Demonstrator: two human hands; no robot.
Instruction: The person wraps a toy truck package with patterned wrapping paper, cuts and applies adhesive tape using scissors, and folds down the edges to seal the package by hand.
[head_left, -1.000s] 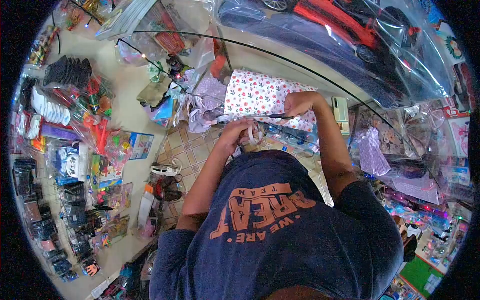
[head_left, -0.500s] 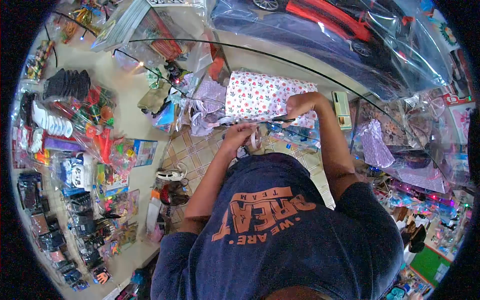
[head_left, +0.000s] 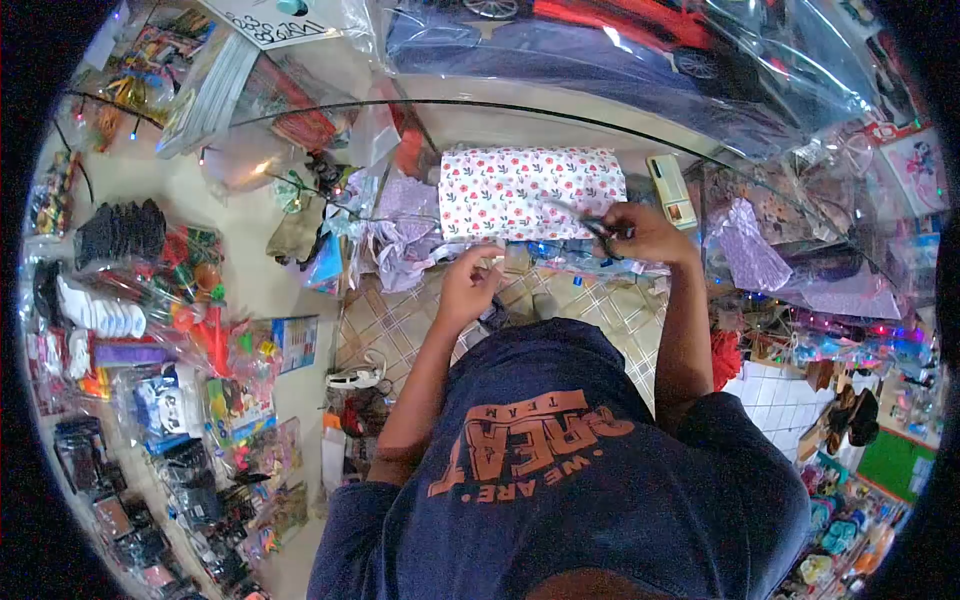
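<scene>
A wrapped parcel [head_left: 530, 190], white with red flowers and dark leaves, lies on the glass counter in front of me. My right hand [head_left: 650, 238] is closed around dark-handled scissors [head_left: 597, 228], whose blades point left over the parcel's lower right part. Just below the parcel's lower left edge is my left hand [head_left: 470, 285], its fingers bent together at a small pale strip [head_left: 496, 262]. Crumpled lilac wrapping paper [head_left: 403, 225] lies against the parcel's left side.
A phone-like cream object [head_left: 670, 190] lies right of the parcel. Pleated lilac paper [head_left: 750, 245] is farther right. A bagged toy car [head_left: 640, 50] stands beyond the counter's dark edge. Packaged goods [head_left: 200, 340] hang at left; tiled floor [head_left: 400, 320] shows below.
My right hand has moved down and right, drawing the scissors away from my left hand. The pale loop hanging at my left hand no longer shows, and the view has shifted slightly.
</scene>
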